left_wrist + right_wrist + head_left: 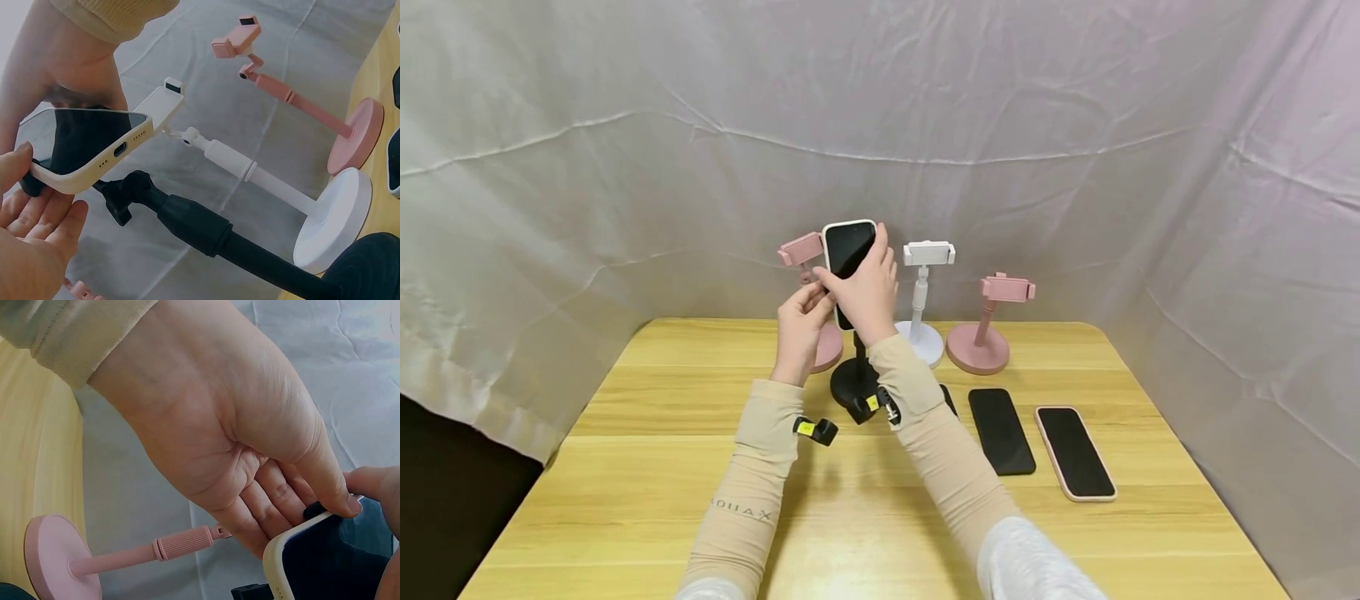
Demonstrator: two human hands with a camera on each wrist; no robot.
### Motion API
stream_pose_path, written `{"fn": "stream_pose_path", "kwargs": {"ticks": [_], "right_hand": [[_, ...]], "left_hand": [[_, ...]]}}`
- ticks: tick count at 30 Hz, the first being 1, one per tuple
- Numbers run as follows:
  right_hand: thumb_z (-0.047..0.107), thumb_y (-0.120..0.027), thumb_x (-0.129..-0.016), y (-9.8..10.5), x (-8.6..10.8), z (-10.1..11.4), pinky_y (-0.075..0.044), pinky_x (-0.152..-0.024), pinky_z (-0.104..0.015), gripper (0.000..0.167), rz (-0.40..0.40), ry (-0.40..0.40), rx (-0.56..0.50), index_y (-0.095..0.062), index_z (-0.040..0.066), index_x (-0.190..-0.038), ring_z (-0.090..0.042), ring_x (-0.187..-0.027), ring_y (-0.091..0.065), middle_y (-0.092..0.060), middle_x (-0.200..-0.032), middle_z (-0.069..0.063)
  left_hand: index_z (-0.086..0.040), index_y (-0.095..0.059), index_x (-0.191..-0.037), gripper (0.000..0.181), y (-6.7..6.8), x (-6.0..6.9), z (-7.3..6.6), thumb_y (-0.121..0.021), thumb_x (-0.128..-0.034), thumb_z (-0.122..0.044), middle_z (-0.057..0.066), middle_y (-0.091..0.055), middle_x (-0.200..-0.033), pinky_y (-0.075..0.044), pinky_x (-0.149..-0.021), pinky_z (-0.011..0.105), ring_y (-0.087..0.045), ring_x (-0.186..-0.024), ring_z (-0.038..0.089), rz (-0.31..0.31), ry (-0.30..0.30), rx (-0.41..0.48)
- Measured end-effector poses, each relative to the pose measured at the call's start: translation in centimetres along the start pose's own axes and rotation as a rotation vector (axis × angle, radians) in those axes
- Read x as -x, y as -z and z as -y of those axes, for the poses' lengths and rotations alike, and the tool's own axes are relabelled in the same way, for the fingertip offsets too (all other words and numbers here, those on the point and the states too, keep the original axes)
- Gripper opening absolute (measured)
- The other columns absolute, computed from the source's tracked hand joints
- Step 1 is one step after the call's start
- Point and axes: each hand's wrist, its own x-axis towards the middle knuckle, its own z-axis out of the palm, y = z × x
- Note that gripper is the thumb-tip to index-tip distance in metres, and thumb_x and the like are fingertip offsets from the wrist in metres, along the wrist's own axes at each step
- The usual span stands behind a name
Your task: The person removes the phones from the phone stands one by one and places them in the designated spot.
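Note:
A smartphone [847,250] in a white case stands tilted at the head of a black phone stand [850,379]. My right hand [867,296] grips it across the front, thumb at one long edge and fingers at the other. At the phone's left edge, my left hand [801,325] pinches the black clamp's end [31,185] between thumb and fingers. In the right wrist view the left thumb [344,500] also overlaps the case rim. Most of the clamp is hidden behind the phone.
A pink stand [827,346] is partly hidden behind my left hand. To the right are a white stand [920,300] and another pink stand [981,346]. A black phone [1002,432] and a pink-cased phone [1075,454] lie on the table; my right sleeve partly covers another dark phone [950,400].

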Motion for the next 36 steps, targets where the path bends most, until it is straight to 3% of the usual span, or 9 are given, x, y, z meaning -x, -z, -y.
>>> {"fn": "stream_pose_path", "kwargs": {"ticks": [4,8,14,23,36], "right_hand": [[0.050,-0.084,-0.070,-0.3,0.0,0.1,-0.043,-0.103,-0.050,0.113,-0.007,0.005,0.008,-0.017,0.011,-0.153,-0.034,-0.125,-0.047,-0.044,-0.139,-0.018],[0.050,-0.083,-0.070,-0.6,-0.1,0.1,-0.043,-0.104,-0.046,0.109,-0.001,0.017,0.020,-0.020,0.013,-0.151,-0.033,-0.123,-0.048,-0.047,-0.137,-0.016],[0.048,-0.082,-0.072,-0.3,-0.2,-0.1,-0.044,-0.105,-0.045,0.104,0.024,0.026,-0.015,-0.022,0.013,-0.149,-0.032,-0.121,-0.050,-0.048,-0.135,-0.016],[0.046,-0.082,-0.073,0.2,-0.5,0.0,-0.049,-0.098,-0.048,0.103,0.069,0.053,-0.041,-0.024,0.009,-0.149,-0.033,-0.118,-0.054,-0.050,-0.136,-0.018],[0.043,-0.084,-0.072,0.4,-0.6,-0.3,-0.052,-0.092,-0.046,0.100,0.094,0.065,-0.085,-0.025,0.013,-0.147,-0.031,-0.108,-0.059,-0.051,-0.133,-0.015]], "left_hand": [[0.006,-0.059,-0.127,0.038,0.3,0.0,-0.1,-0.065,-0.0922,-0.007,0.028,-0.059,-0.129,-0.054,-0.082,0.014,-0.064,-0.096,0.001,-0.002,0.005,0.015],[0.006,-0.060,-0.126,0.037,0.8,0.0,-0.1,-0.065,-0.0929,-0.010,0.026,-0.061,-0.129,-0.053,-0.086,0.015,-0.064,-0.099,0.001,0.021,-0.009,-0.025],[0.005,-0.060,-0.127,0.038,1.4,0.1,-0.4,-0.064,-0.0945,-0.015,0.025,-0.062,-0.127,-0.052,-0.088,0.013,-0.063,-0.101,0.001,0.067,-0.069,-0.148],[0.008,-0.063,-0.121,0.033,1.5,0.3,-0.9,-0.064,-0.0939,-0.011,0.030,-0.064,-0.119,-0.052,-0.084,0.011,-0.064,-0.091,-0.007,0.050,-0.146,-0.214],[0.007,-0.062,-0.124,0.036,1.7,0.5,-1.2,-0.065,-0.0938,-0.012,0.026,-0.065,-0.122,-0.051,-0.086,0.011,-0.064,-0.094,-0.006,0.054,-0.146,-0.233]]}}
